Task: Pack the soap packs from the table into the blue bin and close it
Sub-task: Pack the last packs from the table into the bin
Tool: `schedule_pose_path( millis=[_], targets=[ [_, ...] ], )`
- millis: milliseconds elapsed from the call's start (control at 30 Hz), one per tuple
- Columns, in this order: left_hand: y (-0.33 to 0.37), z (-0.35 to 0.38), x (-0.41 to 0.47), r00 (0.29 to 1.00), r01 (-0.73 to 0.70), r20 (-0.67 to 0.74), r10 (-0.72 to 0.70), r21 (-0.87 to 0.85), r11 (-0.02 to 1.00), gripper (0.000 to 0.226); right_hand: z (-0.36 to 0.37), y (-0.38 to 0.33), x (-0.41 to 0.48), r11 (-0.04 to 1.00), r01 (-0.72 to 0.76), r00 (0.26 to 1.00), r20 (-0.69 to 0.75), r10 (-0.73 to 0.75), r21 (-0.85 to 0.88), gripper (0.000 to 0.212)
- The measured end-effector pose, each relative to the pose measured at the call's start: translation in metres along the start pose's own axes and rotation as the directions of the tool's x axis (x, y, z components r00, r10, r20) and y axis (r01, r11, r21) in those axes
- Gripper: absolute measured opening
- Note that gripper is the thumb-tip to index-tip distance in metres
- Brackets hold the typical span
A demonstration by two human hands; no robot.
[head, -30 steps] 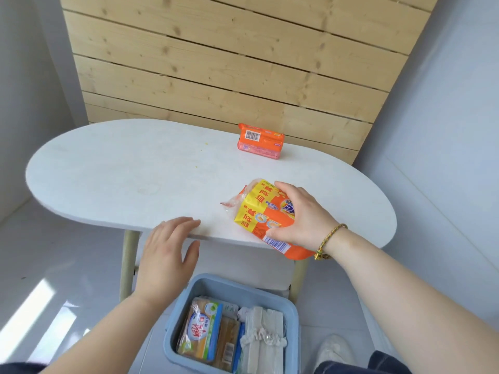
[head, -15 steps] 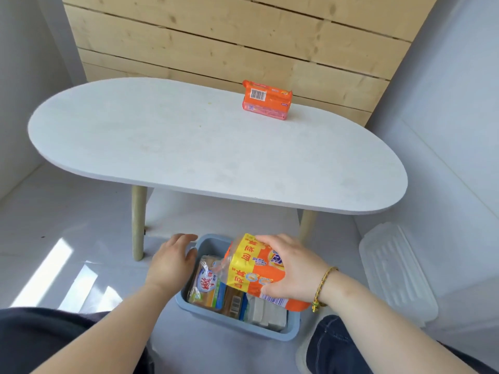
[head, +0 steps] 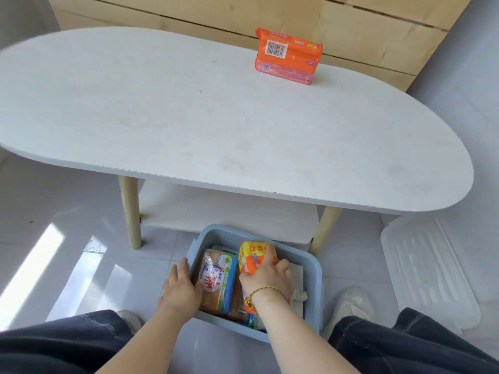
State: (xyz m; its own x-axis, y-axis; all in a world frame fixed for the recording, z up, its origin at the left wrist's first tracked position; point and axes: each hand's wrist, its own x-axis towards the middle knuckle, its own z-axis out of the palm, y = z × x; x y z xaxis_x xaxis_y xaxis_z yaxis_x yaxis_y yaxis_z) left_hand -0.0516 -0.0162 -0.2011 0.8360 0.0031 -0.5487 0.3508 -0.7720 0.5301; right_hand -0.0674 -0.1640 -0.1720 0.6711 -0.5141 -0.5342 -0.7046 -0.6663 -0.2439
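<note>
Both hands are down at the blue bin (head: pixel 225 233), which sits on the glossy tiled floor in front of the bench (head: pixel 216 117). Left hand (head: pixel 181 287) grips the bin's left wall, fingers fairly straight along the outside and thumb hooked inside. Right hand (head: pixel 266 276) is curled round the orange-and-yellow soap pack (head: pixel 252 259), a shiny plastic-wrapped block held on end inside the bin, with a beaded gold bracelet (head: pixel 266 290) on the wrist.

Just beside that pack, toward the left wall, lies a clear-wrapped brown soap pack (head: pixel 218 282) with a green-and-white label; a folded white cloth (head: pixel 297 275) fills the bin's right side. The bin is smooth plastic, rectangular with rounded corners.

One orange soap pack (head: pixel 289 56), crinkly film with a barcode facing forward, stands at the far edge of the matte white oval bench, which rests on pale round wooden legs. A translucent ribbed lid (head: pixel 426 268) lies on the floor to the right, apart from the bin.
</note>
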Motion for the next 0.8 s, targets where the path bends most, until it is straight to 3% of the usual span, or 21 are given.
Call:
schedule_pose_path(
  millis=[100, 300, 433, 600, 733, 800],
  targets=[
    [-0.005, 0.006, 0.005, 1.000, 0.005, 0.028, -0.003, -0.072, 0.997, 0.065, 0.014, -0.008, 0.003, 0.999, -0.035, 0.999, 0.015, 0.035, 0.031, 0.084],
    [-0.013, 0.008, 0.010, 0.999, -0.017, 0.033, 0.020, -0.080, 0.997, 0.064, 0.044, -0.007, 0.001, 0.996, -0.044, 0.999, -0.002, 0.044, -0.080, 0.085],
    [-0.012, 0.011, 0.010, 1.000, -0.011, 0.009, 0.012, -0.081, 0.997, 0.064, 0.059, -0.006, -0.002, 1.000, -0.025, 1.000, 0.001, 0.025, -0.016, 0.078],
    [-0.011, 0.011, 0.010, 1.000, 0.000, -0.001, 0.000, -0.062, 0.998, 0.064, 0.066, 0.013, -0.010, 0.991, 0.102, 0.992, 0.090, -0.094, -0.090, 0.067],
    [-0.011, 0.011, 0.010, 1.000, 0.005, 0.004, -0.004, -0.067, 0.998, 0.066, 0.048, 0.005, 0.007, 0.959, 0.265, 0.961, -0.050, -0.271, -0.103, 0.047],
    [-0.010, 0.010, 0.009, 1.000, 0.009, 0.005, -0.009, -0.084, 0.996, 0.072, 0.039, -0.005, 0.024, 0.919, 0.384, 0.923, 0.008, -0.385, -0.088, 0.052]
  ],
)
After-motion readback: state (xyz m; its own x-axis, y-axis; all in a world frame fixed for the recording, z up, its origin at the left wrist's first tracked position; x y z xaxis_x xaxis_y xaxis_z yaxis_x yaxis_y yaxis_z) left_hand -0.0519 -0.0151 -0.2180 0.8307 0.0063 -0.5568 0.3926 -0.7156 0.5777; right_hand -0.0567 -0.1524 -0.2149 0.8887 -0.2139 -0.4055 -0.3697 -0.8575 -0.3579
